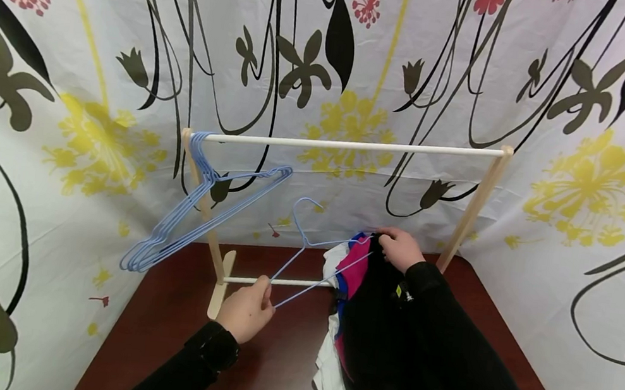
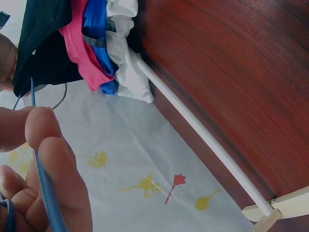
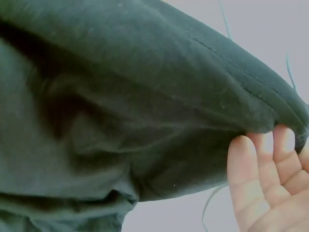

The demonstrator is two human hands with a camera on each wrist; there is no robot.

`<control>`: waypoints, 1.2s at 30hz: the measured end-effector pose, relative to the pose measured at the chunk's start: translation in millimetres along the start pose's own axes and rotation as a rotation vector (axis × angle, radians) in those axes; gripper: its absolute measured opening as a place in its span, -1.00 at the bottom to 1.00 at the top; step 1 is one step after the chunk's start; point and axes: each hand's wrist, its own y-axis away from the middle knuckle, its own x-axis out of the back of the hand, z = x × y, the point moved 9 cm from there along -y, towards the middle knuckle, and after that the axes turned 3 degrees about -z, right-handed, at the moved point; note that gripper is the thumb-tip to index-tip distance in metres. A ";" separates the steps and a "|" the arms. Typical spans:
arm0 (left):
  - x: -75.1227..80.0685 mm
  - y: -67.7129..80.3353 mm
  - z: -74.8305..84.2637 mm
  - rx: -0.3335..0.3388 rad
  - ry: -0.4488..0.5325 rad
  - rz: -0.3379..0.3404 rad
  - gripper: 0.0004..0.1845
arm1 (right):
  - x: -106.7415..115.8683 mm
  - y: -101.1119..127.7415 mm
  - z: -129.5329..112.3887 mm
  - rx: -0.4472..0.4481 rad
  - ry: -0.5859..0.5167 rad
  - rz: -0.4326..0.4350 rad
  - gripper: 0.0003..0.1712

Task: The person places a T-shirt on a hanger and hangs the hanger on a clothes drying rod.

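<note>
While the left hand (image 1: 245,312) pinches a blue hanger (image 1: 304,243) by one corner, the right hand (image 1: 401,250) grips the upper edge of a black garment (image 1: 375,329) — close to the hanger's other end. The garment lies over pink, blue and white clothes (image 1: 354,266) on the dark red table (image 1: 266,368); spare hangers (image 1: 208,175) hang at the left end of the rack (image 1: 352,145).

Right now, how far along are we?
Done: one blue hanger is off the rail, its tip at the black garment. In hand: the left hand grips that hanger, the right hand that garment. Apparently remaining: the pink, blue and white clothes beneath, none hung.
</note>
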 end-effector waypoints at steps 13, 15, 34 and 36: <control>-0.6 2.1 3.0 0.008 0.028 -0.016 -0.68 | 12.3 6.2 -14.3 0.304 0.312 0.204 -0.69; -1.1 3.3 3.2 0.011 0.043 -0.030 -0.68 | 14.3 6.4 -14.4 0.322 0.305 0.198 -0.69; 2.8 0.7 9.1 0.019 0.093 -0.042 -0.68 | 31.8 9.5 -21.0 0.406 0.336 0.303 -0.75; 2.3 -0.2 10.1 0.013 0.093 -0.042 -0.68 | 31.1 8.9 -21.2 0.410 0.325 0.308 -0.76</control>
